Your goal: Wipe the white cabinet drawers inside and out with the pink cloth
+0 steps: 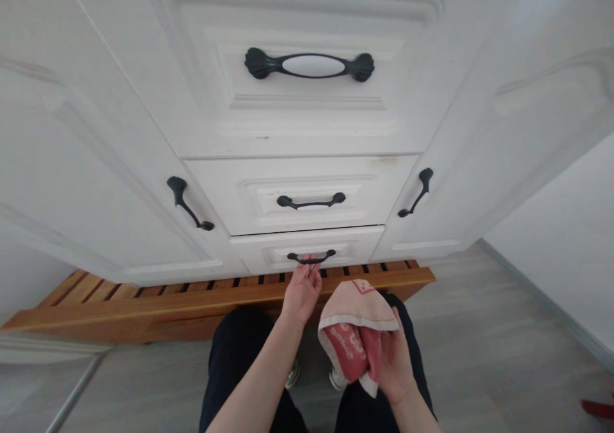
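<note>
My left hand [304, 287] reaches up to the bottom drawer [357, 241], its fingers curled at the dark drawer handle [326, 258]. That drawer looks closed or very nearly so, with a thin dark gap along its top edge. In my right hand [396, 362] is a bunched pink and red cloth [357, 305] with a pale hem and a light pattern. The cloth hangs in folds above my right knee and hides some of the fingers holding it.
Above are a middle drawer [311, 177] and a larger upper drawer [307, 126], both shut. Cabinet doors with dark handles [187, 206] flank them. A slatted wooden bench [201, 305] runs along the cabinet's base, over a grey floor [499, 350].
</note>
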`<state>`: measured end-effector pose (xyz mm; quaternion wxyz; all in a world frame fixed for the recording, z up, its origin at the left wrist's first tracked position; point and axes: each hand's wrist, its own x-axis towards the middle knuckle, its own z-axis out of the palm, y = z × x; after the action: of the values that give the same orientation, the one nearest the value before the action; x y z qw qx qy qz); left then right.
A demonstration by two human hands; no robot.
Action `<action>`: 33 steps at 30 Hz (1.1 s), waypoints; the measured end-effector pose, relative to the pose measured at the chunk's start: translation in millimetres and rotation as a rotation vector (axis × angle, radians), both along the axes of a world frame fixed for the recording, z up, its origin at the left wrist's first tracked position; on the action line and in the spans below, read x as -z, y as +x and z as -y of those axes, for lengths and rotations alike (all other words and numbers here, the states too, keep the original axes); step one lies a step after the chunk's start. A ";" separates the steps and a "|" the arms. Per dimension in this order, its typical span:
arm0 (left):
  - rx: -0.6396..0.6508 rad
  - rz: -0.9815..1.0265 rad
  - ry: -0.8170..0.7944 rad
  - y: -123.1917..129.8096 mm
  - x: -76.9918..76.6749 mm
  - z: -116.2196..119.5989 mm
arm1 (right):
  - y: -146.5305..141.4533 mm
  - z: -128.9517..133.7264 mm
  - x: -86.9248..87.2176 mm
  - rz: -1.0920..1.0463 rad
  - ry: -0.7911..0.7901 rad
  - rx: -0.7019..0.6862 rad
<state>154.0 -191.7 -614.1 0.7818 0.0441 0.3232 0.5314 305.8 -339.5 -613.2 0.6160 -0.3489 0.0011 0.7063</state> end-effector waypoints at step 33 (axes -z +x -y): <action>0.261 -0.291 -0.133 -43.0 20.2 168.6 | -43.3 22.4 -15.6 1.284 0.474 -0.378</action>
<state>111.1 -360.2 -634.3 0.7903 0.1100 0.4586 0.3911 262.5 -361.9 -597.6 0.4211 -0.5469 -0.5766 0.4373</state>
